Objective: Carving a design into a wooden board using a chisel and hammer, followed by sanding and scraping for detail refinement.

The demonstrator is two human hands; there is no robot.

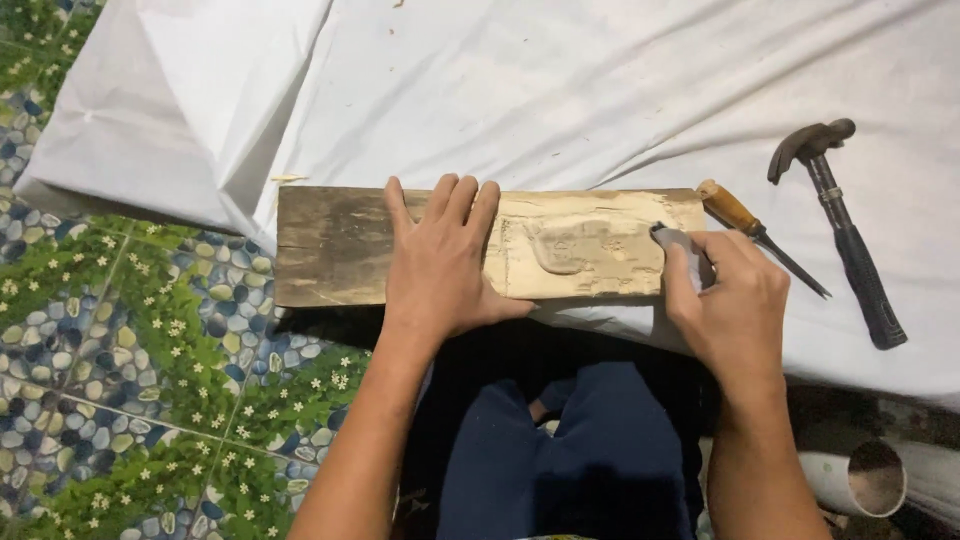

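Left hand [440,262] flat, open, pinning long carved wooden plank [340,245]; right hand [728,295] grip pinching grey sandpaper scrap [672,238]. Keep strokes short, plank steady.

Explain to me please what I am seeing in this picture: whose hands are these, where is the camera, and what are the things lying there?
The single picture comes from a camera worn on a person's head, looking down at their own two bare hands and dark blue trousers. The left hand lies flat on a long flat wooden plank with a shallow shape carved into its pale part. The right hand pinches a small grey piece, perhaps sandpaper, against the plank's right end. The plank rests on a crumpled white cloth. To the right lie a wooden-handled chisel and a dark claw hammer. A patterned floor shows at the left.
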